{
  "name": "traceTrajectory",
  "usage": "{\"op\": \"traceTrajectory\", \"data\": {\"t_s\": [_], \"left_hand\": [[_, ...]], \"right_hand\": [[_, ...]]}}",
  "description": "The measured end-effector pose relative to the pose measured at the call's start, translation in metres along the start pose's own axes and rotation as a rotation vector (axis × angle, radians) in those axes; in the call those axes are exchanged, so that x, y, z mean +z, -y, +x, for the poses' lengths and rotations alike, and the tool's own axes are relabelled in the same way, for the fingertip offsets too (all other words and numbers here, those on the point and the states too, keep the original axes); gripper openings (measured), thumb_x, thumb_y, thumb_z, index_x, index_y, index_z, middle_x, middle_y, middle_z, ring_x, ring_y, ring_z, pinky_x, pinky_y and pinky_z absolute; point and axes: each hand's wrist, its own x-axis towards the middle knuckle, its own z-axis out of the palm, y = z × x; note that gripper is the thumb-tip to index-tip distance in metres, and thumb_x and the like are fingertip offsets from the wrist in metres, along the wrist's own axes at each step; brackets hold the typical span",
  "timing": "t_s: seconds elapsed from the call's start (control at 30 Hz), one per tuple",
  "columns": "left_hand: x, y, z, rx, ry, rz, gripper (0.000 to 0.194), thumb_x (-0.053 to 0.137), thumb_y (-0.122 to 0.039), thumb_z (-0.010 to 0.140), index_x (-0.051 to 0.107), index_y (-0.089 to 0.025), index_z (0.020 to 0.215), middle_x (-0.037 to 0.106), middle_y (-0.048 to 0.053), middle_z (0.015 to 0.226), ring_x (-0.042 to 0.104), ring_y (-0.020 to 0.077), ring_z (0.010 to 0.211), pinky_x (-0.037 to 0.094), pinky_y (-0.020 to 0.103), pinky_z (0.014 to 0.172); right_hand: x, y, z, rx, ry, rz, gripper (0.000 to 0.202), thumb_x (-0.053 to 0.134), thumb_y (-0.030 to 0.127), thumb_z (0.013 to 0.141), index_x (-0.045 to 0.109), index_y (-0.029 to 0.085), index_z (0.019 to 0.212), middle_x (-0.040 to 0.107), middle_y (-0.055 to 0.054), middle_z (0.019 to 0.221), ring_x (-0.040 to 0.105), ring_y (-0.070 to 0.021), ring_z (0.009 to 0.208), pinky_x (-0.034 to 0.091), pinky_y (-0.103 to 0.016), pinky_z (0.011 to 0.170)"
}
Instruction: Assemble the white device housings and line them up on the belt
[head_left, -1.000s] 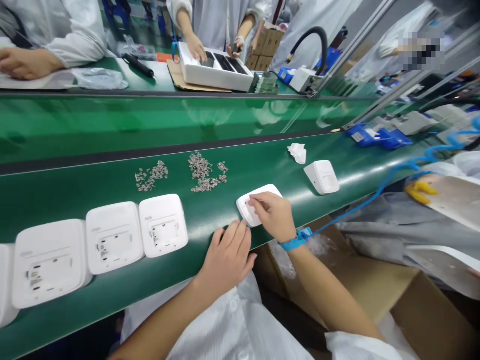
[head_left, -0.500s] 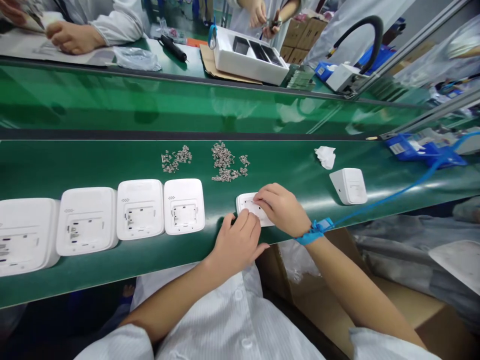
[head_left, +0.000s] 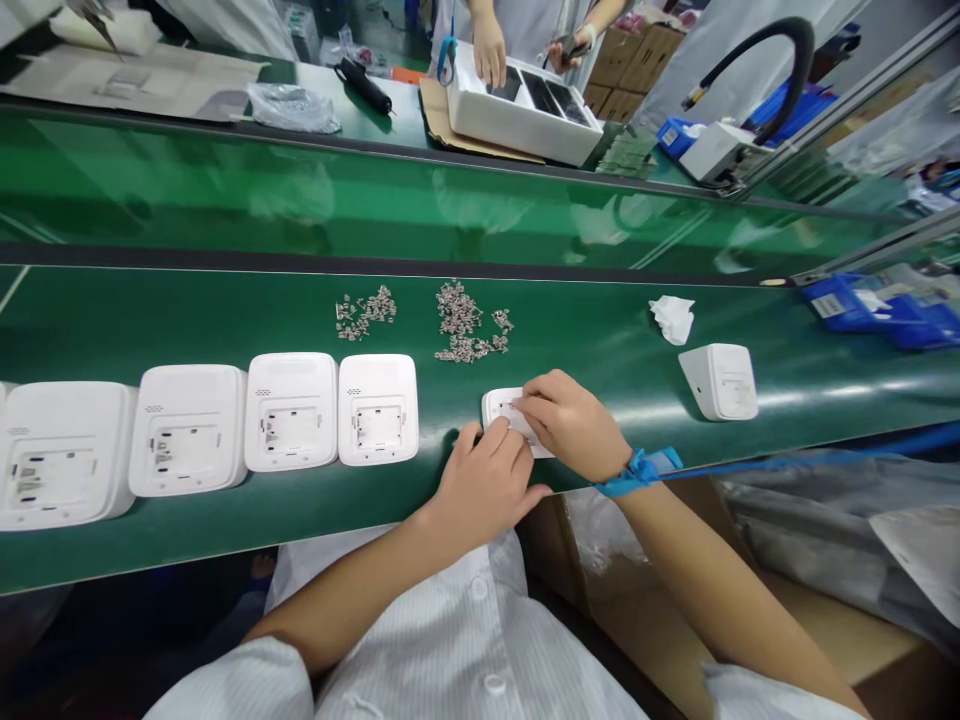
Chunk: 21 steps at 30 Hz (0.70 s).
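Nearer the person and right of the heap of small silver metal parts [head_left: 459, 312], the white rounded plastic housing [head_left: 496, 402] stays under the left hand's [head_left: 487, 478] resting fingers and the right hand's [head_left: 576, 428] pinched ones, contents impossible to tell, so work there apparently continues.

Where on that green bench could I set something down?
Bare green tabletop shows between the right heap of small silvery metal pieces and the crumpled white tissue. Crowded: front left, along rounded white plastic housings, and around the left hand and right hand.
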Motion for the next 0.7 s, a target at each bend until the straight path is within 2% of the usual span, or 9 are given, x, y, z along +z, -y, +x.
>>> {"op": "traceTrajectory", "data": {"t_s": [0.1,0.2,0.37,0.5,0.7], "left_hand": [[0.0025,0.0006,0.0013,0.017,-0.016,-0.025,0.044,0.059,-0.051,0.095,0.064,-0.008,0.104,0.063,0.014,0.107,0.047,0.0321,0.129,0.037,0.044,0.096],[0.0041,-0.0004,0.0039,0.021,0.001,-0.033,0.050,0.060,-0.055,0.093,0.064,-0.007,0.105,0.063,0.018,0.114,0.045,0.0354,0.133,0.037,0.045,0.100],[0.0054,-0.0020,0.0054,0.002,0.014,-0.020,0.050,0.061,-0.055,0.093,0.064,-0.007,0.107,0.062,0.021,0.122,0.045,0.0352,0.135,0.038,0.046,0.101],[0.0068,-0.0023,0.0049,0.003,-0.015,-0.026,0.048,0.064,-0.053,0.092,0.063,-0.007,0.107,0.062,0.021,0.120,0.045,0.0350,0.134,0.038,0.046,0.100],[0.0037,-0.0030,0.0067,-0.022,0.030,-0.004,0.048,0.065,-0.053,0.091,0.063,-0.009,0.109,0.062,0.018,0.121,0.047,0.0332,0.132,0.037,0.046,0.101]], "right_hand": [[0.0006,-0.0018,-0.0005,-0.012,-0.019,0.027,0.024,0.049,0.012,0.100,0.071,0.014,0.090,0.064,-0.010,0.090,0.052,-0.0217,0.083,0.047,-0.034,0.072],[0.0043,-0.0046,-0.0023,-0.021,-0.074,0.042,0.020,0.050,0.010,0.098,0.069,0.015,0.094,0.066,-0.009,0.093,0.055,-0.0217,0.085,0.048,-0.034,0.073],[0.0091,-0.0055,-0.0045,-0.047,-0.123,0.037,0.016,0.050,0.008,0.097,0.065,0.014,0.099,0.068,-0.010,0.094,0.057,-0.0224,0.085,0.049,-0.035,0.076],[0.0074,-0.0031,-0.0052,-0.047,-0.166,0.059,0.014,0.051,0.009,0.097,0.063,0.016,0.099,0.069,-0.008,0.092,0.058,-0.0209,0.083,0.050,-0.034,0.075],[0.0056,0.0000,-0.0099,-0.077,-0.170,0.074,0.013,0.054,0.007,0.095,0.064,0.015,0.099,0.070,-0.006,0.086,0.062,-0.0205,0.081,0.049,-0.034,0.075]]}}
